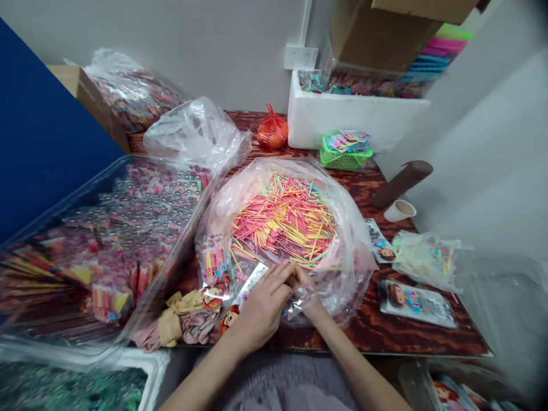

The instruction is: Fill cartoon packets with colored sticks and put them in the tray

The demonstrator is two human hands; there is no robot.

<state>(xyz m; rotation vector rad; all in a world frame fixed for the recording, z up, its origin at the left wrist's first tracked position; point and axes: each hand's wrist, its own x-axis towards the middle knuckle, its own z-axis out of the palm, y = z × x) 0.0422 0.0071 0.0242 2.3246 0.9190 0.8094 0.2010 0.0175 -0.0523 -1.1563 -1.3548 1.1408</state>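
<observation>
My left hand [266,299] lies over a printed plastic packet [253,281] with a cartoon face, its fingers bent and drawn together. Its fingertips meet those of my right hand [305,288], which is closed in a pinch; whatever they hold is hidden. Clear plastic shows around the right hand. Just beyond both hands, a large clear bag [355,234], its mouth rolled open, holds a heap of thin pink, yellow and green sticks [285,220]. A filled packet of sticks [214,262] lies on its left side.
A clear tub [188,228] of filled packets stands left, with cloth scrunchies [188,319] beside it. Rightward are flat packets [417,303], a bag [423,260], a paper cup [399,210] and a brown bottle [402,184]. A green basket [346,160] and foam box [355,117] stand behind.
</observation>
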